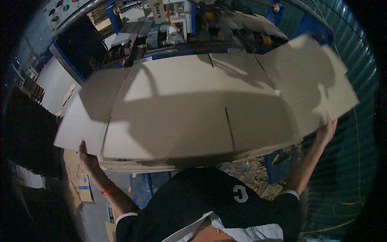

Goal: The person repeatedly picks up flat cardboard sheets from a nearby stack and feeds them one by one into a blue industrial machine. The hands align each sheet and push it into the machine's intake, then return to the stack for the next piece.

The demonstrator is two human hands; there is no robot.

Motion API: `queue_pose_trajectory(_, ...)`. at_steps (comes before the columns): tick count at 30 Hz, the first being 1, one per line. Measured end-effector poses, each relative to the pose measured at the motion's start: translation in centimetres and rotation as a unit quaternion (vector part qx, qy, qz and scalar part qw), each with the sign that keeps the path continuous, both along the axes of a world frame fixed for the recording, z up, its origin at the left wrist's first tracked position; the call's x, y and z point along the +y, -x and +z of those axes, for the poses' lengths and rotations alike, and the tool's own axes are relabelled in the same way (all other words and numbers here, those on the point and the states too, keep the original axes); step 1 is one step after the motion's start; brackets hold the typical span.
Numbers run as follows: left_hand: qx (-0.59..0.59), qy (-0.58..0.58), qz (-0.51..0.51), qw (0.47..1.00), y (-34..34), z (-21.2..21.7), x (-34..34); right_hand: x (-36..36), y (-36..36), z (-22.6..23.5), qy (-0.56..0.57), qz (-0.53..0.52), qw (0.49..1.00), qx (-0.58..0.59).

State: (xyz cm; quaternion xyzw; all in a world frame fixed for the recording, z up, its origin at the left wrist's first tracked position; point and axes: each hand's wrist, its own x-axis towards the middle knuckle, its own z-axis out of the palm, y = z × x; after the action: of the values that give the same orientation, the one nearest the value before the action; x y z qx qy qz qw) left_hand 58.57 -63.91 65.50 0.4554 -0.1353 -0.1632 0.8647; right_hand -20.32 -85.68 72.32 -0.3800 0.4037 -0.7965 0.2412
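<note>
A wide brown cardboard sheet (189, 117), creased and slotted, spans the middle of the scene above a stack of more sheets (153, 165), whose layered edges show at the near side. The left hand (88, 157) has its grip on the sheet's near left corner area, thumb on top; the right hand (328, 129) grasps the near right edge of its raised right panel. Shadow covers much of the sheet, with brighter light far and left.

At the far side a machine (173, 38) with rollers and blue framing blocks the way, a button panel (64, 10) far left. Near right, cardboard scraps (252, 173) litter the ground beside a blue post (277, 167). On the left, loose cardboard (82, 191) bearing a small blue printed label lies on the grey floor (96, 213). The dark shirt (193, 197) carries a pale printed mark. A green corrugated wall (336, 169) closes the right
</note>
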Motion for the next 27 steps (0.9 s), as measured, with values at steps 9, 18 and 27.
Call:
queue_pose_trajectory(9, -0.598, -0.265, -0.124, 0.746, 13.6, 0.4, -0.2, 11.2, -19.2, -6.7, 0.097, 0.139, 0.691, 0.703)
queue_pose_trajectory(18, -0.790, -0.327, -0.252, 0.453, 16.3, 2.0, -4.9, 6.6, -20.6, -6.1, 0.141, 0.208, 0.609, 0.753)
queue_pose_trajectory(27, -0.583, -0.312, -0.450, 0.601, 12.1, 4.9, -5.6, -5.0, -15.9, -7.3, -0.130, 0.077, 0.841, 0.520)
